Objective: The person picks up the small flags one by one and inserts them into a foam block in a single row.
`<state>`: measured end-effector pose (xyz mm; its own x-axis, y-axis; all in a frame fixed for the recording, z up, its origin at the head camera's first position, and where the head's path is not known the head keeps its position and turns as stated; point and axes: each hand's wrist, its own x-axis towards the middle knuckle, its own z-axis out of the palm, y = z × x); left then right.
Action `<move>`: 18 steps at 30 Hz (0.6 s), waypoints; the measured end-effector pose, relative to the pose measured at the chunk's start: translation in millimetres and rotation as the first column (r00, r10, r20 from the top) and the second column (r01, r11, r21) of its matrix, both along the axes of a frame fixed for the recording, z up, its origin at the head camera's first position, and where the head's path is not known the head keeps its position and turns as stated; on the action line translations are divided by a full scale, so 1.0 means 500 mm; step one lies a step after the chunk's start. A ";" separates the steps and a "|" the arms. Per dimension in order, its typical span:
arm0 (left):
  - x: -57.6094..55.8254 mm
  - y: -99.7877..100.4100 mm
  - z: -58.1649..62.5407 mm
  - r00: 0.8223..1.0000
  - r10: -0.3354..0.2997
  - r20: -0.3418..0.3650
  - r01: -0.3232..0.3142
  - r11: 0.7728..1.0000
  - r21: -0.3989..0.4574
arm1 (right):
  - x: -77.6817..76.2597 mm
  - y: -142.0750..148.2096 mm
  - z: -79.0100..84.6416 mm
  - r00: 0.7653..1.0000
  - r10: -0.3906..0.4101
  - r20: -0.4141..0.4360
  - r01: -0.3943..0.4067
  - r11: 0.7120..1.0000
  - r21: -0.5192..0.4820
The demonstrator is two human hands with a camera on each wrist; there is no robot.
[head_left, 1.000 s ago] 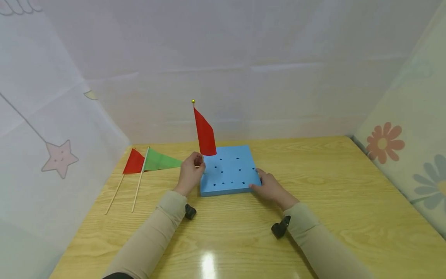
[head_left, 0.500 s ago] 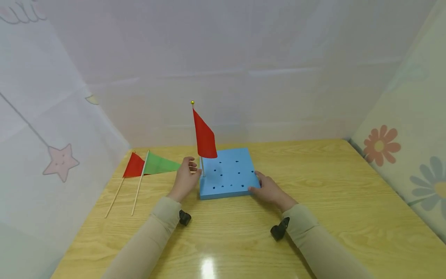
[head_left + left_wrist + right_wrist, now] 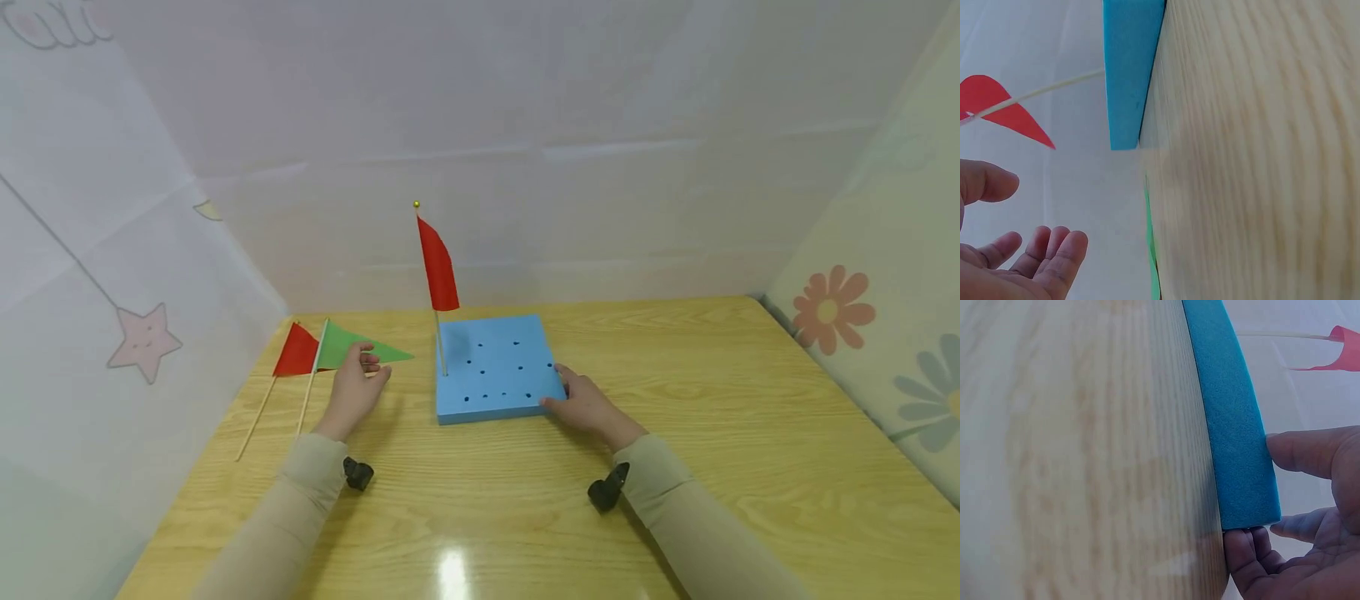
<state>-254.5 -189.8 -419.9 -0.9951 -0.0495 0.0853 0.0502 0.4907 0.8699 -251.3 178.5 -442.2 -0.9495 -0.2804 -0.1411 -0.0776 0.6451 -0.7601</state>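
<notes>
A blue foam board [image 3: 498, 379] with several small holes lies on the wooden table. Near its left edge a red flag [image 3: 439, 267] stands in the board, its thin stick leaning slightly left and topped by a gold ball. My left hand [image 3: 352, 390], fingers loosely spread and holding nothing, hovers over the lower edge of a green pennant flag [image 3: 341, 343] lying at the left. Another red flag [image 3: 295, 352] lies beside that one. At the board's front right corner my right hand [image 3: 591, 410] grips it, thumb on the top edge and fingers against the side [image 3: 1244, 456].
The wooden table [image 3: 480, 492] ends at a pale cloth backdrop [image 3: 480, 167] behind it. Patterned cloth also hangs at the left and right sides.
My left hand has let go of the upright red flag's stick and moved left to the green flag. The red flag stays standing in the board. My right hand keeps its hold.
</notes>
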 end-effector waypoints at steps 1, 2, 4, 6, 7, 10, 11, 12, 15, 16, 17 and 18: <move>0.003 -0.007 0.001 1.000 0.003 0.008 -0.003 1.000 0.001 | 0.000 0.000 0.000 1.000 -0.001 -0.002 0.001 1.000 0.003; 0.006 -0.014 0.001 1.000 0.006 0.015 -0.006 1.000 0.001 | 0.000 0.000 0.000 1.000 -0.001 -0.002 0.001 1.000 0.003; 0.011 -0.027 0.000 1.000 0.019 0.018 -0.019 1.000 -0.006 | 0.001 -0.001 0.000 1.000 0.002 -0.008 -0.002 1.000 0.010; 0.015 -0.041 -0.002 0.999 0.032 0.020 -0.032 0.999 -0.017 | 0.002 -0.002 0.000 1.000 -0.001 -0.005 0.001 1.000 0.007; 0.017 -0.048 -0.003 0.999 0.039 0.024 -0.038 0.999 -0.023 | 0.002 -0.003 0.001 1.000 -0.001 -0.004 0.001 1.000 0.008; 0.021 -0.068 -0.006 0.998 0.055 0.028 -0.054 0.998 -0.040 | 0.003 -0.004 0.001 1.000 -0.005 0.001 0.005 1.000 0.004; 0.022 -0.073 -0.006 0.998 0.059 0.031 -0.058 0.997 -0.045 | 0.003 -0.004 0.000 1.000 -0.009 0.004 0.009 1.000 0.003; 0.023 -0.079 -0.005 0.997 0.064 0.033 -0.062 0.997 -0.049 | 0.004 -0.004 0.000 1.000 -0.011 0.007 0.011 1.000 0.003; 0.027 -0.095 -0.001 0.996 0.082 0.036 -0.079 0.995 -0.060 | 0.002 -0.004 -0.001 1.000 -0.017 0.007 0.017 1.000 0.012; 0.029 -0.099 0.001 0.996 0.087 0.038 -0.084 0.994 -0.064 | 0.000 -0.003 -0.001 1.000 -0.017 0.006 0.017 1.000 0.015; 0.031 -0.104 0.003 0.995 0.095 0.039 -0.093 0.993 -0.067 | -0.002 -0.002 -0.003 1.000 -0.016 0.004 0.016 1.000 0.018; 0.033 -0.109 0.004 0.994 0.102 0.040 -0.099 0.993 -0.071 | -0.004 -0.001 -0.005 1.000 -0.014 0.002 0.014 1.000 0.019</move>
<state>-238.2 -244.2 -417.8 -0.9882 -0.1451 0.0483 -0.0399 0.5498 0.8343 -253.2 178.0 -444.4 -0.9529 -0.2646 -0.1483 -0.0670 0.6606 -0.7478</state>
